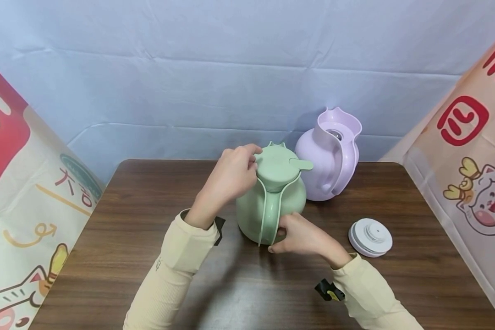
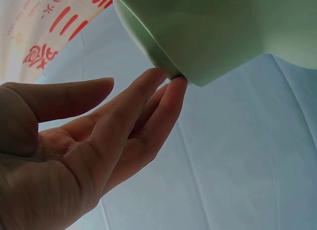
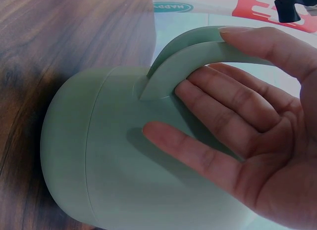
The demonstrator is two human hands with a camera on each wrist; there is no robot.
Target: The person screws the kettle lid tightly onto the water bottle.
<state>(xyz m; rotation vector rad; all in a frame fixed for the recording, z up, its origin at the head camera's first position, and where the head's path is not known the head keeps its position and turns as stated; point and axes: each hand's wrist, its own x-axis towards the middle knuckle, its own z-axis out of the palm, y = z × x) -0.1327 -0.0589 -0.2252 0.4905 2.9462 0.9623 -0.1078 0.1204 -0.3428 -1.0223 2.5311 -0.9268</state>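
Cream ribbed sleeves [image 1: 165, 288] are foremost in the head view. Before them, a pale-green, round-bodied jug [image 1: 247, 215] stands upright on a dark brown wood-grain bench [image 1: 165, 197]. The left hand [image 1: 233, 172] is beside its round green lid [image 1: 275, 161], the right hand [image 1: 302, 233] at its curved green handle [image 1: 271, 213]. Behind, to the right, stands an open-topped lilac jug [image 1: 311, 160]; a round white stopper [image 1: 371, 236] lies nearer. Left wrist view: fingertips touch the green jug's upper edge, thumb apart. Right wrist view: fingers, uncurled, enter the handle's loop; the thumb lies over its outer side.
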